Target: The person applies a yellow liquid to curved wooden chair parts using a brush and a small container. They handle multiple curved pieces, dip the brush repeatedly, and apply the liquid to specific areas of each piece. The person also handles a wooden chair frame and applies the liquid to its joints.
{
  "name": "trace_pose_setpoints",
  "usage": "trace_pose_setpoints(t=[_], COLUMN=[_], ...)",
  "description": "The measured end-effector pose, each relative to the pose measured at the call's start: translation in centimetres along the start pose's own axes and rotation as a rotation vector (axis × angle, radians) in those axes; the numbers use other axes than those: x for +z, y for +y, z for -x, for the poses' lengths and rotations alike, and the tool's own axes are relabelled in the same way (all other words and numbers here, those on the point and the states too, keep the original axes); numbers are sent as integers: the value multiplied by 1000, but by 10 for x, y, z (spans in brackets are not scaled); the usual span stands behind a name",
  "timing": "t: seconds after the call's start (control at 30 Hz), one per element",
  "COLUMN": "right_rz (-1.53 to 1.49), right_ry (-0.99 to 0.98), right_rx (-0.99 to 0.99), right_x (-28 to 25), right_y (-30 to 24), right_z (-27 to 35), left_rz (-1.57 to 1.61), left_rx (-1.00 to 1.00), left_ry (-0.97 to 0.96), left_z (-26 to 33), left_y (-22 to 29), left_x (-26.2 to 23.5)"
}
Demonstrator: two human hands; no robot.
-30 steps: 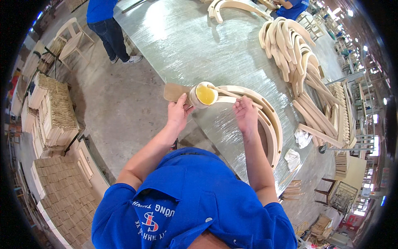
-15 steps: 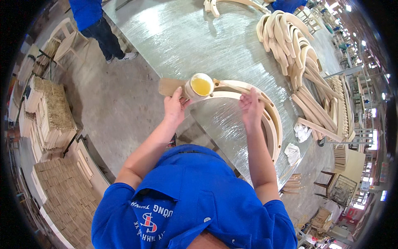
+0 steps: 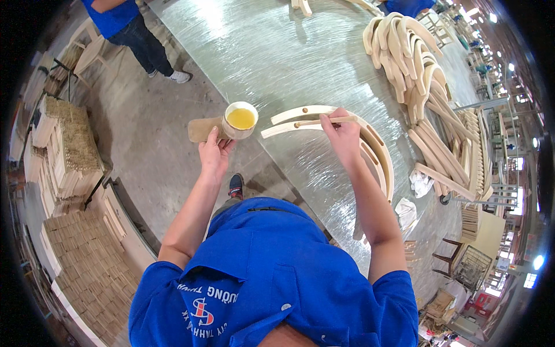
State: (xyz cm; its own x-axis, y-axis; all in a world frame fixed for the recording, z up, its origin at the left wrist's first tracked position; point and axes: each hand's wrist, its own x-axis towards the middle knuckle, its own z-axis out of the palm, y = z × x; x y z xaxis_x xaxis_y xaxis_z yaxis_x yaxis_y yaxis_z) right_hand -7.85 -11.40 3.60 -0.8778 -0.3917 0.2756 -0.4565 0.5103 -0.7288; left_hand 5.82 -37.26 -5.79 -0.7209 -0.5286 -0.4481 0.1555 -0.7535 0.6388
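Note:
My left hand [image 3: 214,153] is closed round the underside of a round pale cup [image 3: 250,134] with yellow liquid in it. A flat brown wooden handle [image 3: 199,130] sticks out from the cup to the left. Between the fingertips of my right hand [image 3: 345,137] is a thin wooden stick [image 3: 314,122]. Its left tip meets a hole near the end of the inner curved wooden piece [image 3: 277,130]. Right alongside lies an outer curved wooden piece [image 3: 324,109] with round holes. My right hand and forearm hide part of both pieces.
The curved pieces lie on a film-covered table [image 3: 277,63]. Stacked curved wooden parts [image 3: 404,55] and straight wooden parts [image 3: 439,150] fill its right side, near white cloths [image 3: 406,213]. Wood stacks [image 3: 87,272] stand at left. A person in blue [image 3: 136,34] stands beyond the table's left edge.
The cup in my left hand has moved left, away from the curved pieces. My right hand has brought the stick's tip to the hole in the inner piece.

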Motion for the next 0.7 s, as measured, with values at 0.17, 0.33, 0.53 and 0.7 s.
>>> trace_pose_setpoints(t=[0.17,0.33,0.53,0.7], right_rz=[36,151,89,95], right_ry=[-57,-108,-173,-186], right_rx=[6,-97,-116,-117], right_x=[7,12,10,5], right_y=[6,-6,-7,-8], right_z=[-4,-12,-18,-21], left_rz=[-11,6,2,-5], left_rx=[17,38,44,42], left_ry=[19,24,51,46], left_z=[9,4,6,10], left_y=[1,1,1,1], left_x=[-2,-17,-17,-17])
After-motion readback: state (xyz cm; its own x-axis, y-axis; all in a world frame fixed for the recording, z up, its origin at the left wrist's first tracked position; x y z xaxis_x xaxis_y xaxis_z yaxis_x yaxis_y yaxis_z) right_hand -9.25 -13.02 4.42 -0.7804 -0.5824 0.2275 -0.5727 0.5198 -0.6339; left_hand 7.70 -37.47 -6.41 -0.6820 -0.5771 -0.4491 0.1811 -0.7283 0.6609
